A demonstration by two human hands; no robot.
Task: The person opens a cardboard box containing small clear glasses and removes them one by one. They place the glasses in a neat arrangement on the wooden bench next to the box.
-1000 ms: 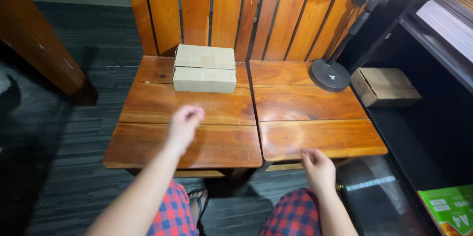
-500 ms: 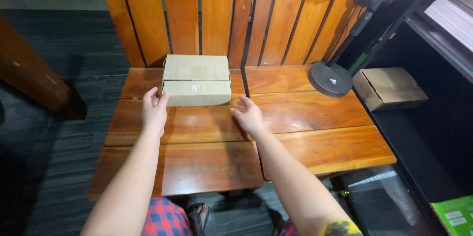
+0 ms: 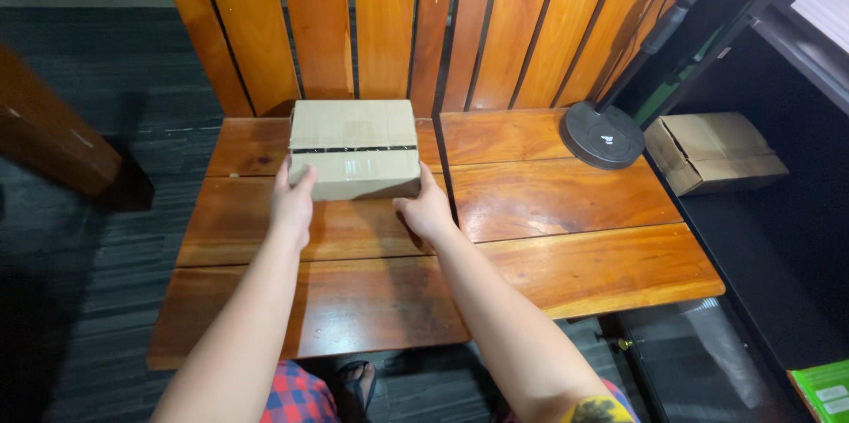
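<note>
A taped brown cardboard box [image 3: 354, 144] sits at the back of the left wooden table [image 3: 265, 299], against the slatted wooden wall. My left hand [image 3: 292, 202] presses the box's lower left corner, thumb up along its side. On the other side my right hand [image 3: 426, 209] touches the lower right corner, fingers against the front face. Both forearms stretch over the tabletop from the bottom of the head view.
A second wooden table [image 3: 584, 246] adjoins on the right and carries the round black base of a lamp stand [image 3: 606, 134]. Another cardboard box [image 3: 715, 151] lies on a dark shelf at the right. A green package [image 3: 824, 392] shows at the bottom right corner.
Both hands have reached forward from the near edge of the tables to the box and now touch its two front corners. The view has moved closer to the box.
</note>
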